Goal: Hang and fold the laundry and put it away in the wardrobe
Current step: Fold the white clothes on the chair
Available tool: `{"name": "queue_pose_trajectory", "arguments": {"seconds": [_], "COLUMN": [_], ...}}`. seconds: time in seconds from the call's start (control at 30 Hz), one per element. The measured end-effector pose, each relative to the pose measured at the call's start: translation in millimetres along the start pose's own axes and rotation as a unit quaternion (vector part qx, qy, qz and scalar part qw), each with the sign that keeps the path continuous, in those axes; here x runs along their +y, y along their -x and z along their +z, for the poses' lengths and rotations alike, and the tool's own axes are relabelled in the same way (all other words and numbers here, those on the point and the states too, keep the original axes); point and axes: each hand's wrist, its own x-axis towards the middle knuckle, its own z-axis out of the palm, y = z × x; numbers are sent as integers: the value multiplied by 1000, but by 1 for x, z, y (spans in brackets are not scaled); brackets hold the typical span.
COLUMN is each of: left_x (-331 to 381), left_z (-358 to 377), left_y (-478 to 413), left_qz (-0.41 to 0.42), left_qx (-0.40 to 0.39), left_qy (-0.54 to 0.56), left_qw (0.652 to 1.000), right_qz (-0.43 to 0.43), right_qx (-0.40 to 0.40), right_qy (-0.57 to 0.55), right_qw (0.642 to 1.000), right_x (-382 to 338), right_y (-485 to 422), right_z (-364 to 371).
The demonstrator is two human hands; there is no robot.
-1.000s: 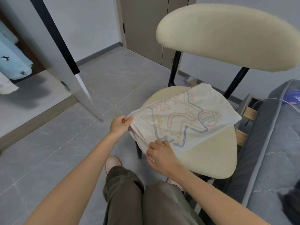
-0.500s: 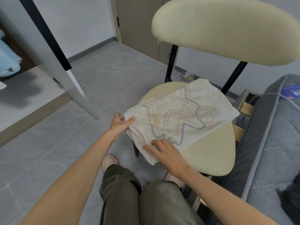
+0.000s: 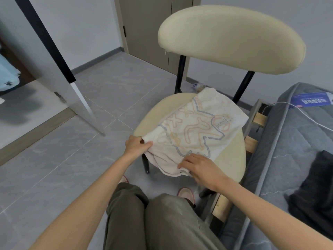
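Both bare forearms reach up from the bottom of the frame to a folded white T-shirt (image 3: 198,130) with a printed design, lying across the cream seat of a chair (image 3: 228,159) at centre. The left hand (image 3: 137,146) sits at the shirt's left corner, wrist straight; the right hand (image 3: 200,168) lies palm down on the near edge. That edge droops over the front of the seat, above the person's knees. Bare tiled floor (image 3: 72,159) opens to the left, as far as a wardrobe door (image 3: 45,56) at upper left; a grey mattress (image 3: 288,159) crowds the chair's right side. The left thumb and curled fingers pinch the corner; the right fingers, nearly straight and slightly spread, press the cloth.
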Motion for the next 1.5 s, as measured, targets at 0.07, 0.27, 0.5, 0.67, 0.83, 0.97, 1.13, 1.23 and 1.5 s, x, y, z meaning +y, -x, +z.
{"name": "queue_pose_trajectory", "arguments": {"seconds": [0.07, 0.27, 0.5, 0.67, 0.83, 0.97, 1.13, 1.23, 1.5], "left_x": [8, 32, 47, 48, 70, 111, 153, 164, 114], "left_z": [12, 56, 78, 62, 48, 46, 63, 76, 111], "left_y": [18, 67, 112, 130, 132, 116, 80, 55, 19], "left_qz": [3, -110, -195, -243, -199, -203, -165, -126, 53], "left_qx": [-54, -126, -186, -314, -359, -304, -233, -203, -52], "left_qy": [45, 215, 324, 267, 265, 384, 373, 382, 47], "left_qw": [998, 962, 907, 878, 873, 848, 883, 893, 996], "right_qz": [40, 238, 275, 330, 355, 391, 418, 449, 562], "right_qx": [5, 77, 49, 52, 139, 255, 313, 315, 197], "right_qy": [-9, -128, -178, -298, -378, -417, -433, -451, -521], "right_qw": [999, 960, 943, 894, 844, 780, 735, 705, 612], "right_x": [8, 20, 21, 16, 27, 46, 85, 112, 142], "right_y": [25, 94, 143, 162, 163, 145, 114, 95, 90], "right_z": [-5, -22, -30, -36, -49, -66, -72, -65, -11]}}
